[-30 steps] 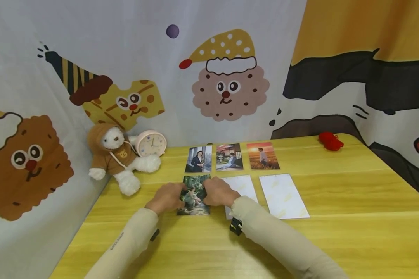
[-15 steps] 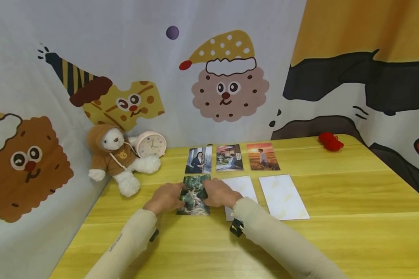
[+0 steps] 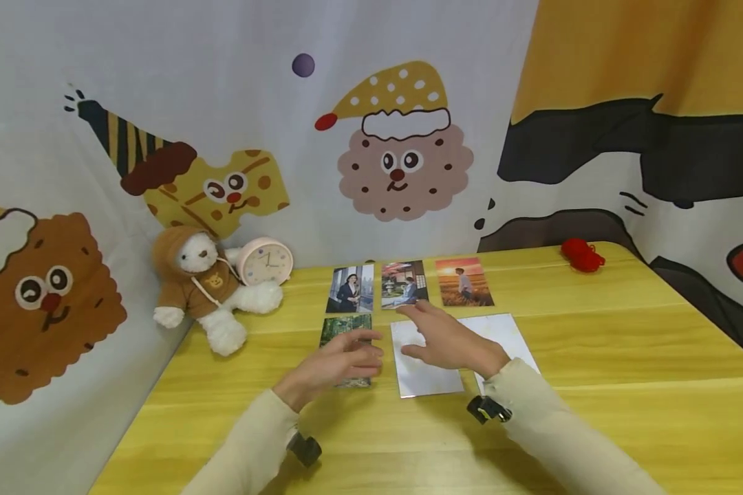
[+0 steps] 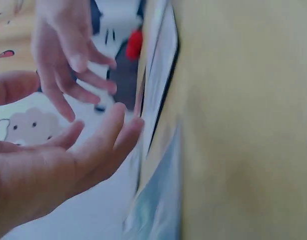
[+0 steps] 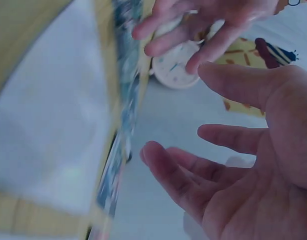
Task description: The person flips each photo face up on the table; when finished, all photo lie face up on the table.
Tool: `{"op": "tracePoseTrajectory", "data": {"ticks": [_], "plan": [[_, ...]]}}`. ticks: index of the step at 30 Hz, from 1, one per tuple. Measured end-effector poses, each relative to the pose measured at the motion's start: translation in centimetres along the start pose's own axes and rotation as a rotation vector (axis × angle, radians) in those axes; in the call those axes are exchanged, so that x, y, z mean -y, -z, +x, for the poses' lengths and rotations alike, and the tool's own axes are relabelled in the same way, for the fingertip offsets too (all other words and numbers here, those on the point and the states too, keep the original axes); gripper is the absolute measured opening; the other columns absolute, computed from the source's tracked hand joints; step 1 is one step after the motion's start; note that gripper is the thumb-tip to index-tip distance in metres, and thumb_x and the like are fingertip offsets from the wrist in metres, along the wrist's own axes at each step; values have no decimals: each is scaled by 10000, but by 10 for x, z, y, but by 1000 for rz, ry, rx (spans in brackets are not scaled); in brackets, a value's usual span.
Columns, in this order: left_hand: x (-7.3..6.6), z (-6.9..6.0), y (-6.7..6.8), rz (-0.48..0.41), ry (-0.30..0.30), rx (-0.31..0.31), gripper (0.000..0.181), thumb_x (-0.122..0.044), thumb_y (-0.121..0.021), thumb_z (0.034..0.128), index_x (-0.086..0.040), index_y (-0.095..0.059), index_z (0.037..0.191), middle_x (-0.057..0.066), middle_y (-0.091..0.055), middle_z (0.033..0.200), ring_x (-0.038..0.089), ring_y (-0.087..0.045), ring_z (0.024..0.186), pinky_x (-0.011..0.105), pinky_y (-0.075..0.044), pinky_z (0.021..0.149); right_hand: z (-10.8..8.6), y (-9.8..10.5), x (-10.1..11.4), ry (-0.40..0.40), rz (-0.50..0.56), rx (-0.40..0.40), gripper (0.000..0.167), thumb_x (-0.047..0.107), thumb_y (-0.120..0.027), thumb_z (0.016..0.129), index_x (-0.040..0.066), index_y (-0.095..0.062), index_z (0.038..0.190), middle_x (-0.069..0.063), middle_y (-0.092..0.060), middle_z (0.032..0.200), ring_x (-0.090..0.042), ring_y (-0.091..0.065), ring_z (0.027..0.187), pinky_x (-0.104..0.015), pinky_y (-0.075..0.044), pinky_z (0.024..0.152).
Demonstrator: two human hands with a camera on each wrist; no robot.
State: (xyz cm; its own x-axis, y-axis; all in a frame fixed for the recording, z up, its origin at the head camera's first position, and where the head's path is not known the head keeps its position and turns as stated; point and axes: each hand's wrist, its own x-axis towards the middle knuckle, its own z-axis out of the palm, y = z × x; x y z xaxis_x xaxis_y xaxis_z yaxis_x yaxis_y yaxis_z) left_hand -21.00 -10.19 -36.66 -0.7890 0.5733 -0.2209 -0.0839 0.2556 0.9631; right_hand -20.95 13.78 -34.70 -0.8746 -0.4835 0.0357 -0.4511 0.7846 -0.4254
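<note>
My left hand hovers over the green forest photo in the front row, fingers spread and holding nothing; it hides much of the picture. Above the middle white card is my right hand, its fingers apart and empty. A second white card lies to the right, partly behind that hand. The left wrist view shows my left hand with bent, separated fingers. In the right wrist view my right hand is raised beside a white card.
Three photos form the back row: a suited figure, a garden scene and a sunset field. A plush bear and a round clock stand at the back left. Red yarn lies at the back right.
Both hands have let go of the forest photo's sides and lifted. My right hand has moved right, over the white cards; my left has shifted slightly right over the photo.
</note>
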Motion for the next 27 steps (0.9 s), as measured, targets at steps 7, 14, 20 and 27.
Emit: {"op": "tracePoseTrajectory", "data": {"ticks": [7, 14, 20, 27], "plan": [[4, 0, -23, -179, 25, 78, 604, -170, -480, 1036, 6, -245, 1565, 319, -426, 1462, 436, -468, 1389, 488, -391, 1181, -28, -5, -21, -103, -3, 43, 737, 263, -760, 902, 75, -405, 1520, -196, -518, 1356, -290, -580, 1150, -483, -523, 954], [5, 8, -33, -226, 28, -8, 608, -125, -503, 1005, -14, -267, 1554, 295, -470, 1365, 402, -528, 1307, 484, -405, 1174, -28, -20, -27, -108, -12, 89, 761, 268, -775, 883, 62, -405, 1515, -243, -535, 1407, -373, -538, 1286, -540, -449, 1088], [9, 16, -32, -315, 31, -136, 570, -86, -477, 994, 18, -295, 1524, 281, -435, 1419, 305, -606, 1196, 426, -454, 1128, -21, -28, -25, -94, -77, 59, 818, 378, -781, 866, 111, -392, 1535, -195, -611, 1299, -341, -591, 1182, -515, -488, 1023], [11, 29, -35, -343, -53, -201, 510, -33, -463, 1004, 97, -346, 1484, 194, -588, 1259, 106, -602, 959, 257, -508, 947, -14, -31, -17, -79, -26, 24, 720, 470, -647, 950, 205, -372, 1561, -163, -614, 1168, -196, -564, 874, -387, -485, 721]]}}
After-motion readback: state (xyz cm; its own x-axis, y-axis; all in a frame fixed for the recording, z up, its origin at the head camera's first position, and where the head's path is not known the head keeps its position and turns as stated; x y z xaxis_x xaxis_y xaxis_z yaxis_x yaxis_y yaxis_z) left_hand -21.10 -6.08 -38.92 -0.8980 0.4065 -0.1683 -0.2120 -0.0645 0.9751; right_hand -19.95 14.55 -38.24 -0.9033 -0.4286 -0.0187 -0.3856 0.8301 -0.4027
